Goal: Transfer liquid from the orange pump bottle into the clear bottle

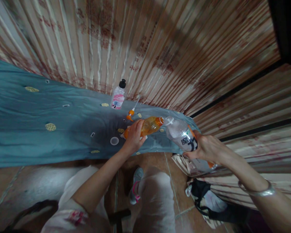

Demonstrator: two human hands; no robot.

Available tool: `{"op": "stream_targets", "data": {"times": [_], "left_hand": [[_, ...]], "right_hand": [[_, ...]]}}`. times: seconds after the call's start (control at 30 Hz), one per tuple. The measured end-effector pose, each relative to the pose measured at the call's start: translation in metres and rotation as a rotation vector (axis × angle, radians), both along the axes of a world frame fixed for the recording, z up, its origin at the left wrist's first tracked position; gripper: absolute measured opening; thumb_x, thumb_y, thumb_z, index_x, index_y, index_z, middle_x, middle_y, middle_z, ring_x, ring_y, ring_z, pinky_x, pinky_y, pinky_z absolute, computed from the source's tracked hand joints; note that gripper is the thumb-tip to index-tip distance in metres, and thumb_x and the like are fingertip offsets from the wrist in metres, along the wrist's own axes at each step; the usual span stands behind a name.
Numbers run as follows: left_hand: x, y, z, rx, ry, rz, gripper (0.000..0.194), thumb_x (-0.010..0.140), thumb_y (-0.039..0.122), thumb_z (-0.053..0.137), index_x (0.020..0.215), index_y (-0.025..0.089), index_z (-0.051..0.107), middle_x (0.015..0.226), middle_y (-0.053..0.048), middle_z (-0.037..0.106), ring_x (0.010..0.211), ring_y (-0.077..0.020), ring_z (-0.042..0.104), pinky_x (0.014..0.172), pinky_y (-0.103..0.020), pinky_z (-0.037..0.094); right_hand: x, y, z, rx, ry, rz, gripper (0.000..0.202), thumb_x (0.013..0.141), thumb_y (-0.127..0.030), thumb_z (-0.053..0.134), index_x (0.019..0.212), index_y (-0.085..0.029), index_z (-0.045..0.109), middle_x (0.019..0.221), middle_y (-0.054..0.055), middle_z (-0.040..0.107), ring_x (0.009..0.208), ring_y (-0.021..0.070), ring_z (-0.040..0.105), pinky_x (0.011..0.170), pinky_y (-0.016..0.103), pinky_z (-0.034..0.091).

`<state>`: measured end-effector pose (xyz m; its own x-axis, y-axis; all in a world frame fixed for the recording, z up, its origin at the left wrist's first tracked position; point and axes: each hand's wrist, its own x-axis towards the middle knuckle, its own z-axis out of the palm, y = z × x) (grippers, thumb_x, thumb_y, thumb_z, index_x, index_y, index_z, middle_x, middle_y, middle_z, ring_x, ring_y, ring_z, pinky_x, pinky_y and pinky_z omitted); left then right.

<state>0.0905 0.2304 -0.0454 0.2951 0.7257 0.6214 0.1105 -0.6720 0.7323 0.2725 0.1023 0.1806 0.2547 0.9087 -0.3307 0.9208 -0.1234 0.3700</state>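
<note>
The left hand grips the amber bottle, the right hand the clear bottle, mouths facing closely above the blue cloth. Aligned mouths, light grips and a slow tilt should best prevent spills.

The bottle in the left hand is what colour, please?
The bottle is see-through orange, best seen in the head view.

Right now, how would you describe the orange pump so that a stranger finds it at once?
On the blue-green cloth, look between the black-capped bottle and the left hand. The orange pump lies there, its thin tube pointing toward the curtain. Unlike that bottle and the hand's orange bottle, it is only head and tube.
</note>
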Motion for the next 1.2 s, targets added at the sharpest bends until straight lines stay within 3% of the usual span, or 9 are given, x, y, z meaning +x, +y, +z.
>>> {"op": "stream_targets", "data": {"times": [0.23, 0.67, 0.9, 1.2], "left_hand": [[0.0, -0.001, 0.002, -0.014, 0.017, 0.001, 0.075, 0.068, 0.013, 0.059, 0.138, 0.023, 0.034, 0.137, -0.015, 0.048, 0.128, -0.0342, 0.046, 0.105, -0.058, 0.037], [0.002, 0.001, -0.002, 0.0, -0.025, -0.003, 0.076, 0.069, 0.014, 0.059, 0.139, 0.028, 0.032, 0.137, -0.012, 0.047, 0.128, -0.0327, 0.045, 0.104, -0.056, 0.037], [0.0, 0.001, 0.001, -0.008, 0.031, 0.009, 0.076, 0.068, 0.013, 0.059, 0.139, 0.022, 0.034, 0.136, -0.016, 0.048, 0.127, -0.0341, 0.046, 0.104, -0.057, 0.038], [0.003, 0.001, -0.004, -0.01, -0.045, 0.003, 0.077, 0.068, 0.015, 0.06, 0.139, 0.028, 0.034, 0.137, -0.011, 0.048, 0.128, -0.0332, 0.046, 0.105, -0.057, 0.037]], "right_hand": [[0.002, 0.0, -0.002, 0.005, -0.012, 0.017, 0.053, 0.076, -0.055, 0.056, 0.106, -0.013, 0.047, 0.065, 0.01, 0.065, 0.071, 0.0336, 0.068, 0.053, 0.029, 0.03], [0.0, 0.0, -0.001, 0.002, -0.009, -0.005, 0.055, 0.074, -0.057, 0.056, 0.107, -0.014, 0.046, 0.067, 0.009, 0.065, 0.073, 0.0333, 0.069, 0.055, 0.029, 0.032], [-0.001, 0.001, 0.0, -0.007, -0.002, -0.005, 0.053, 0.076, -0.056, 0.055, 0.106, -0.014, 0.047, 0.065, 0.008, 0.064, 0.072, 0.0323, 0.069, 0.054, 0.029, 0.032], [0.01, -0.002, -0.007, 0.097, -0.002, 0.063, 0.058, 0.068, -0.06, 0.06, 0.103, -0.014, 0.053, 0.058, 0.003, 0.061, 0.062, 0.028, 0.066, 0.049, 0.026, 0.028]]}}
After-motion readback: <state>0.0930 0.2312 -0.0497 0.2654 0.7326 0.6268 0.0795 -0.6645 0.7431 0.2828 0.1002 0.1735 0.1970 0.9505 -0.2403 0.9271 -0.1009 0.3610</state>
